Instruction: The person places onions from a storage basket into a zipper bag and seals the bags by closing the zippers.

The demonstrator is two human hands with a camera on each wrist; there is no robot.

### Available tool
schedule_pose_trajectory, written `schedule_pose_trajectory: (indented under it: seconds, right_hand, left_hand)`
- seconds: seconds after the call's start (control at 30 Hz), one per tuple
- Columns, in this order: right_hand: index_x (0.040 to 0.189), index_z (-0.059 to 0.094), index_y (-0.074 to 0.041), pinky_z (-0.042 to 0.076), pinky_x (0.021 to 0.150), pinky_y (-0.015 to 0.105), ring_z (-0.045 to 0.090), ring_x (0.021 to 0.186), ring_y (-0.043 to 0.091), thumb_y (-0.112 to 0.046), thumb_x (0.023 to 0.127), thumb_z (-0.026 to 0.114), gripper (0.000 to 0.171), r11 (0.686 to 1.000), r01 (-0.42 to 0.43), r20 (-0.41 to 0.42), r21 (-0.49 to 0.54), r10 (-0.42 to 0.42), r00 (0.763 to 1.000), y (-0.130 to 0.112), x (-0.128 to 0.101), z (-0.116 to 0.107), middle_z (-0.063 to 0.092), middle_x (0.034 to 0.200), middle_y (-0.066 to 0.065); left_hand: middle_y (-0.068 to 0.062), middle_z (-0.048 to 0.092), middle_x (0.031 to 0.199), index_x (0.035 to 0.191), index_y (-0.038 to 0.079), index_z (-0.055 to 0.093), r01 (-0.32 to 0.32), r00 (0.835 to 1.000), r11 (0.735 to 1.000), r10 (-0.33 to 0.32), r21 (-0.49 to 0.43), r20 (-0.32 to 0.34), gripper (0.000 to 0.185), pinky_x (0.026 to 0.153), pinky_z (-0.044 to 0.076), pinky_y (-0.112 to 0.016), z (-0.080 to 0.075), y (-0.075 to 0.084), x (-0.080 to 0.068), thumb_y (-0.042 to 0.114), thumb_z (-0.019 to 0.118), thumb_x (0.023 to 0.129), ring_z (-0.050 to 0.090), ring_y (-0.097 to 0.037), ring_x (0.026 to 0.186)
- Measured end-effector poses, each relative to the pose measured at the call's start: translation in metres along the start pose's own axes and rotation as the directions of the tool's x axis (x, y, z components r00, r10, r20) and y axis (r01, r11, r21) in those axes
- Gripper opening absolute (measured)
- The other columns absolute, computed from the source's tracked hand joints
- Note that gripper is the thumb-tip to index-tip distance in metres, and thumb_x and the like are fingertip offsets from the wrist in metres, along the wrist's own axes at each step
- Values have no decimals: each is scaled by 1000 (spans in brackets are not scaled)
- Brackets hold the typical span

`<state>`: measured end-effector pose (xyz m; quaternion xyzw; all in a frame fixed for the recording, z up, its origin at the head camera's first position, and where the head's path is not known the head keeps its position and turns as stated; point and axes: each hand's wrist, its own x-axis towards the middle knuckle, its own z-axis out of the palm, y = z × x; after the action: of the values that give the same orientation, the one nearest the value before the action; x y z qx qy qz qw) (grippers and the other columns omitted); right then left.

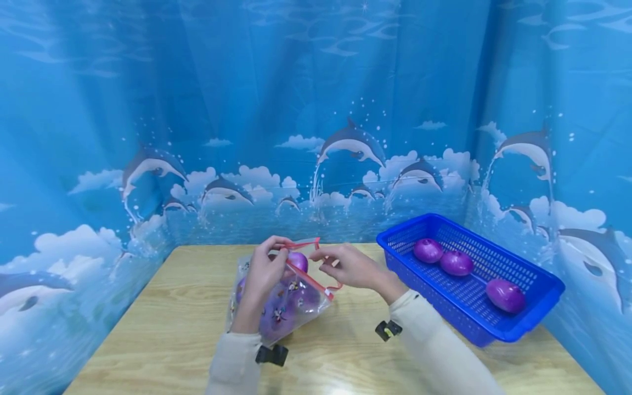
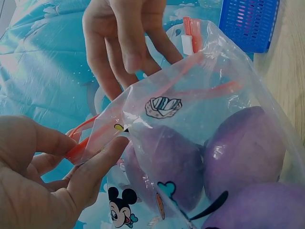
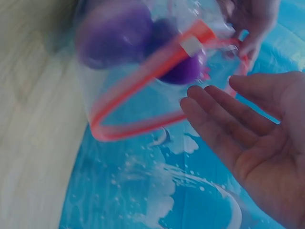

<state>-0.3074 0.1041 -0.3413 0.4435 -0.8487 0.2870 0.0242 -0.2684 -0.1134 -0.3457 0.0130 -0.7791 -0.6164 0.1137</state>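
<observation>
Both hands (image 1: pixel 306 269) at bag (image 1: pixel 291 307) mouth

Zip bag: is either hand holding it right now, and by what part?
The left hand pinches the zip bag at its red zipper strip. The right hand is open, holding nothing.

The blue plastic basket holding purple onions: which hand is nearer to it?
Right. The right hand hovers beside the blue plastic basket; the left hand pinches the clear zip bag, farther away.
</observation>
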Motion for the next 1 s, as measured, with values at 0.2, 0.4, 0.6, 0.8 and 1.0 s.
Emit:
schedule_pose_trajectory:
  seconds: [0.2,0.4,0.6,0.8,1.0]
  right_hand:
    - [129,69,-6,65,81,24,75,103,24,-7,101,63,28,1000,-27,-22,4,27,999,4,-9,-28,74,125,14]
    - [127,70,-8,66,81,30,75,101,24,-9,101,64,27,996,-74,-61,-52,71,996,22,-20,-58,76,120,12]
    - [130,68,-7,66,82,38,73,104,30,-9,100,64,30,970,-219,-67,-103,213,975,48,-37,-88,75,121,14]
    - [132,65,-3,60,99,55,68,116,40,-12,101,63,33,919,-363,-73,-153,356,932,74,-60,-117,72,125,20]
    - [128,67,1,57,100,60,68,113,43,-12,99,65,32,879,-437,-100,-192,426,899,109,-86,-135,73,118,22]
  left_hand:
    - [-16,63,119,118,9,70,-1,1000,1000,1,-16,0,24,60,63,-29,-3,1,0,7,52,102,65,-20,77]
    - [-15,61,122,119,10,69,-5,1000,1000,5,-14,-8,23,64,65,-30,-9,2,0,10,51,104,66,-23,88]
    - [-16,61,124,121,11,68,-3,1000,1000,3,-2,-4,24,68,66,-30,-13,6,-2,10,51,104,68,-24,94]
    - [-14,61,125,121,12,68,1,1000,1000,-1,10,2,24,67,65,-29,-15,8,-3,11,51,105,67,-23,93]
    - [-17,62,125,124,10,68,0,1000,1000,0,12,-4,25,66,64,-28,-16,8,-3,11,50,105,66,-20,87]
